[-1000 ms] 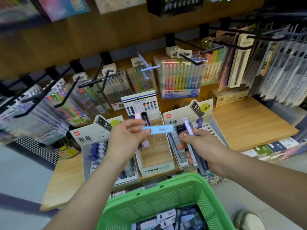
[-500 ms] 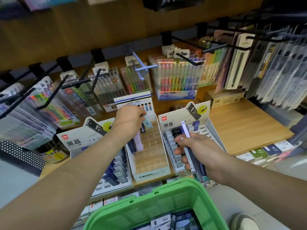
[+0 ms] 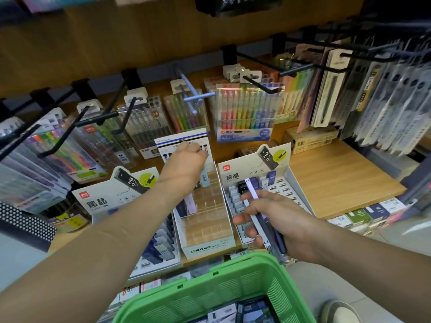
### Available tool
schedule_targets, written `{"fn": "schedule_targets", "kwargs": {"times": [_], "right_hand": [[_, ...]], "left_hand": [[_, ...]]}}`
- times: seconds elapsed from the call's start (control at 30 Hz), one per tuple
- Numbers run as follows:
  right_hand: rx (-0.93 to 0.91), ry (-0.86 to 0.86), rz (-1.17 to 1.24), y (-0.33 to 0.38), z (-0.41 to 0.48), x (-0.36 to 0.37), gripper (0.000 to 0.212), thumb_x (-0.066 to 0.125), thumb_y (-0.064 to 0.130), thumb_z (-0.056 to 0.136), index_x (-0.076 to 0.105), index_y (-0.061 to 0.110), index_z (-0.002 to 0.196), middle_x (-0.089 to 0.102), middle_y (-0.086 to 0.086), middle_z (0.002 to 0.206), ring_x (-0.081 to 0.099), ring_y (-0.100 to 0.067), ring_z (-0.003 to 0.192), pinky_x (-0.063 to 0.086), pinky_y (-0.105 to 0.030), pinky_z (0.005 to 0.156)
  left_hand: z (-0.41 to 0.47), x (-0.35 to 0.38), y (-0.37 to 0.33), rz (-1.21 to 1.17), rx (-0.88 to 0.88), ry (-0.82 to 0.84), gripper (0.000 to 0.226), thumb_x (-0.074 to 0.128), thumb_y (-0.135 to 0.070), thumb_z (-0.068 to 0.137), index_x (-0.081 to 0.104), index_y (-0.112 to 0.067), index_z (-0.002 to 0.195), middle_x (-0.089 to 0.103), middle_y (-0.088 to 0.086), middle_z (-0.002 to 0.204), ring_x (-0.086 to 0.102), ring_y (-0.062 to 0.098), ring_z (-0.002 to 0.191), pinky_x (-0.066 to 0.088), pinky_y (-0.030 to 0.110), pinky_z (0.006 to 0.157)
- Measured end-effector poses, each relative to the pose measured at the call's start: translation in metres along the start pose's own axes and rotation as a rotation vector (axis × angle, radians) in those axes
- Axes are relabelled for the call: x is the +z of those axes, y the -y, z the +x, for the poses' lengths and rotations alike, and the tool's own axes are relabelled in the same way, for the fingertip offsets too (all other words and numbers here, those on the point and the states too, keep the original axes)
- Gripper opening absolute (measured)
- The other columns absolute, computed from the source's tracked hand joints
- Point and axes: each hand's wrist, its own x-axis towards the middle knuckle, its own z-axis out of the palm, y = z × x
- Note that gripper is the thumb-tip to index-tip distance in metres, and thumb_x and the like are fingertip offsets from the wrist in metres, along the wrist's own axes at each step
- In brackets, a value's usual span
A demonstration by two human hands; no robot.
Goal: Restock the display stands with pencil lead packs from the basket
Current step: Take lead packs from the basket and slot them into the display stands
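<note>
Lettering first: the white card display stand with clear dividers (image 3: 205, 247) in the middle reads "MONO graph MG" on its front lip. On either side are the left deli stand (image 3: 98, 203) and the right deli stand (image 3: 235, 173). Both are white card with a red "deli" badge, the characters "黑晶" and a pictured tube marked "HB 0.7". A clear hanging pen pack (image 3: 155, 117) behind them shows "0.5".

The left hand (image 3: 184, 164) reaches over the middle stand's back rows, fingers curled on the top end of a slim pale-blue pencil lead pack (image 3: 204, 178). The pack stands upright at the stand's rear left; whether it sits in a slot cannot be told. The right hand (image 3: 279, 220) hovers over the right deli stand, fingers closed round a bundle of slim dark-blue and lilac lead packs (image 3: 253, 194). More packs (image 3: 247, 311) lie in the green plastic lattice basket (image 3: 221, 292) at the bottom edge, in front of the wooden shelf (image 3: 338, 178).

A second ago the pale-blue pack was held flat in the air between both hands, in front of the stands. It has since moved to the middle stand and turned upright. The right hand's bundle is unchanged.
</note>
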Motion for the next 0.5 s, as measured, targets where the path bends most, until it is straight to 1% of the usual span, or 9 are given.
{"fn": "schedule_targets", "kwargs": {"times": [0.07,0.1,0.13,0.17,0.2,0.23,0.3,0.37,0.5], "right_hand": [[-0.012,0.027,-0.041,0.001,0.0,0.001,0.026,0.049,-0.001,0.094,0.055,0.011,0.117,0.068,-0.018,0.08,0.049,-0.02,0.045,0.04,-0.024,0.039],[-0.021,0.045,-0.074,0.002,-0.001,0.002,0.026,0.049,-0.001,0.094,0.055,0.011,0.117,0.068,-0.016,0.078,0.049,-0.02,0.045,0.04,-0.025,0.039],[-0.032,0.065,-0.117,0.001,0.0,0.003,0.027,0.049,-0.001,0.094,0.055,0.012,0.117,0.067,-0.015,0.077,0.048,-0.019,0.045,0.041,-0.025,0.039],[-0.047,0.084,-0.168,0.001,0.0,0.005,0.027,0.05,0.0,0.094,0.055,0.014,0.116,0.066,-0.014,0.076,0.048,-0.019,0.046,0.041,-0.025,0.04],[-0.063,0.099,-0.226,0.0,0.0,0.007,0.027,0.05,0.001,0.094,0.055,0.017,0.115,0.065,-0.013,0.076,0.048,-0.018,0.046,0.041,-0.026,0.042],[-0.078,0.109,-0.289,-0.002,0.001,0.009,0.029,0.051,0.002,0.094,0.055,0.021,0.115,0.065,-0.011,0.076,0.049,-0.018,0.046,0.042,-0.026,0.042],[-0.104,0.12,-0.429,-0.006,0.002,0.013,0.035,0.054,0.004,0.092,0.054,0.028,0.117,0.066,-0.011,0.078,0.051,-0.02,0.049,0.044,-0.029,0.046],[-0.126,0.148,-0.551,-0.009,0.0,0.016,0.039,0.059,0.005,0.088,0.051,0.03,0.117,0.064,-0.015,0.078,0.051,-0.025,0.054,0.044,-0.035,0.051],[-0.127,0.13,-0.689,-0.01,0.0,0.015,0.043,0.06,0.001,0.088,0.047,0.027,0.12,0.061,-0.011,0.07,0.044,-0.016,0.04,0.037,-0.027,0.041]], "left_hand": [[-0.01,-0.01,-0.007,-0.183,-0.065,-0.076,0.026,0.055,-0.025,0.095,0.062,-0.015,0.119,0.06,0.003,0.114,0.051,0.022,0.106,0.041,0.033,0.087],[-0.018,-0.019,-0.014,-0.363,-0.136,-0.106,0.025,0.053,-0.031,0.096,0.066,-0.018,0.114,0.065,0.0,0.106,0.056,0.017,0.096,0.044,0.03,0.08],[-0.027,-0.028,-0.021,-0.593,-0.206,-0.07,0.025,0.051,-0.036,0.096,0.069,-0.021,0.104,0.069,-0.003,0.094,0.059,0.01,0.081,0.045,0.026,0.071],[-0.036,-0.036,-0.027,-0.871,-0.25,0.042,0.028,0.051,-0.041,0.096,0.071,-0.022,0.092,0.07,-0.006,0.082,0.058,0.005,0.066,0.044,0.023,0.062],[-0.046,-0.044,-0.032,-1.121,-0.266,0.193,0.032,0.052,-0.044,0.095,0.072,-0.02,0.088,0.069,-0.006,0.073,0.056,0.003,0.057,0.043,0.021,0.056],[-0.056,-0.05,-0.036,-1.268,-0.253,0.318,0.031,0.055,-0.044,0.093,0.073,-0.019,0.089,0.069,-0.005,0.069,0.056,0.003,0.054,0.044,0.02,0.051],[-0.073,-0.056,-0.035,-1.373,-0.236,0.393,0.019,0.066,-0.033,0.087,0.073,-0.017,0.093,0.07,-0.002,0.068,0.059,0.003,0.055,0.044,0.017,0.047],[-0.082,-0.058,-0.029,-1.452,-0.327,0.351,0.012,0.072,-0.019,0.084,0.071,-0.012,0.093,0.072,0.004,0.071,0.061,0.006,0.055,0.048,0.017,0.05],[-0.094,-0.063,-0.002,-1.577,-0.491,0.233,0.01,0.067,0.001,0.085,0.069,-0.007,0.091,0.073,0.017,0.078,0.067,0.014,0.06,0.056,0.02,0.057]]}}
